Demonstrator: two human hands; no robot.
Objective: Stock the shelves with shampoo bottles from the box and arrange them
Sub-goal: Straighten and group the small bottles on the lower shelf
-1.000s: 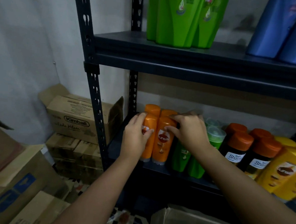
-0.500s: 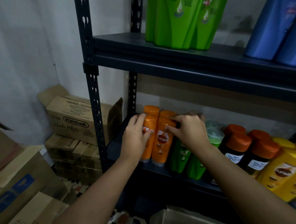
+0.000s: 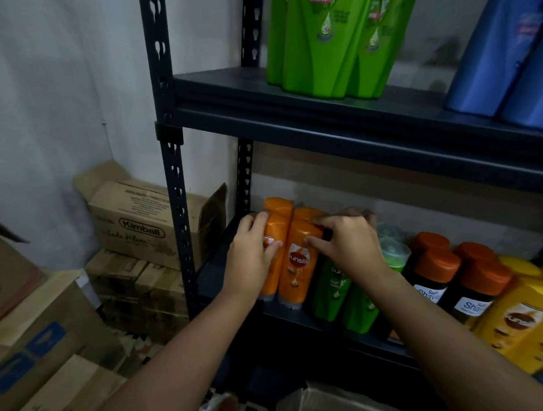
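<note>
Little has moved since the earlier frames: both hands stay on the same two front orange bottles, and only the viewpoint has shifted slightly.

Left orange bottle [image 3: 273, 256] and right orange bottle [image 3: 298, 264] stand upright and touching at the left end of the lower shelf [image 3: 288, 317], close to its front edge, with two more orange caps directly behind them. Left hand [image 3: 251, 261] wraps the outer side of the left bottle, fingers curled over its top and thumb across its label. Right hand [image 3: 347, 245] pinches the upper part of the right bottle, thumb on the front face, fingers hooked over the cap. Judged purpose: squeezing the pair together and squaring them into a tidy row, labels forward.

Green bottles [image 3: 332, 288] sit just beside the orange ones on the right, partly under the right wrist; dark bottles [image 3: 431, 278] and yellow bottles [image 3: 520, 322] follow further right. Open room is on the left only, a narrow bare strip of shelf before the upright post [image 3: 178, 199]. Upper shelf [image 3: 332, 126] carries tall green and blue bottles well above the hands. Cardboard boxes [image 3: 141, 226] are stacked beyond the post.
</note>
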